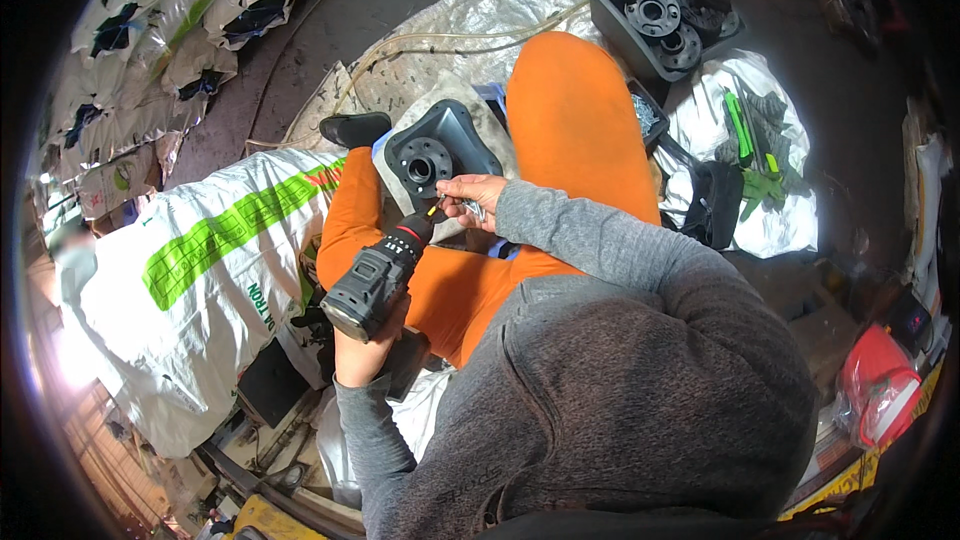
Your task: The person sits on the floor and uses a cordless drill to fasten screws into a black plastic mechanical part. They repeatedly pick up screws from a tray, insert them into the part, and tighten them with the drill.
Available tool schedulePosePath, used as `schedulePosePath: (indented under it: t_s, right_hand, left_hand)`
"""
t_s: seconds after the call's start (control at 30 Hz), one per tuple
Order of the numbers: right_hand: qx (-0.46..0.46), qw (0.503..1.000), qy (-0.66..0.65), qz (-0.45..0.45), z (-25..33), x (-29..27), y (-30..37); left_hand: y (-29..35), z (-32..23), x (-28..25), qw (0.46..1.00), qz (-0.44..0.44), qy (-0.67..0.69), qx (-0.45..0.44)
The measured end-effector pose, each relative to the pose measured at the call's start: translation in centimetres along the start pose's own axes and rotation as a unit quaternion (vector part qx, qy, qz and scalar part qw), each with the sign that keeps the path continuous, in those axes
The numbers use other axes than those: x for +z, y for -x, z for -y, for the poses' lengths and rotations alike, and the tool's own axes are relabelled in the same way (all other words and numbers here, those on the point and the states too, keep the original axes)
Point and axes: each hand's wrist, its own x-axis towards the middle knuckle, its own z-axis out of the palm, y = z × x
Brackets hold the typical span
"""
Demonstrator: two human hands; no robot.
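Observation:
My left hand is wrapped round the grip of a grey and black cordless drill, whose bit points up and to the right. At the tip of the bit, my right hand is closed in a pinch, with several silvery screws in its fingers. Just beyond the fingertips is a dark grey plastic part. A round black flange with a central hole and smaller holes around it sits on that part. Whether the bit touches a screw is hard to make out.
A grey crate of black round flanges stands at the far right. Beside my knee sits a small box of screws. Green-and-grey gloves lie on a white sack. Large white sacks fill the left; a pale hose crosses the sheeting.

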Motion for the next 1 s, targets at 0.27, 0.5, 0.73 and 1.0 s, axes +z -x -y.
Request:
schedulePosePath:
  t_s: [0.27,0.5,0.73,1.0]
  right_hand:
    - [0.019,1.000,-0.008,-0.020,0.2,0.0,-0.5]
    - [0.040,0.998,0.008,-0.037,0.2,0.4,-0.6]
    - [-0.008,0.986,0.114,-0.124,-0.7,-0.4,-0.9]
    - [-0.178,0.941,0.090,-0.272,-0.8,-2.7,-3.1]
  left_hand:
    - [-1.0,0.3,-0.4,0.999,-0.009,-0.009,-0.040]
    - [-2.1,-1.2,0.2,0.938,0.006,-0.288,0.193]
    - [-3.8,-1.1,0.6,0.992,0.014,-0.106,0.061]
    - [-6.6,0.0,-0.2,0.991,0.058,-0.116,0.021]
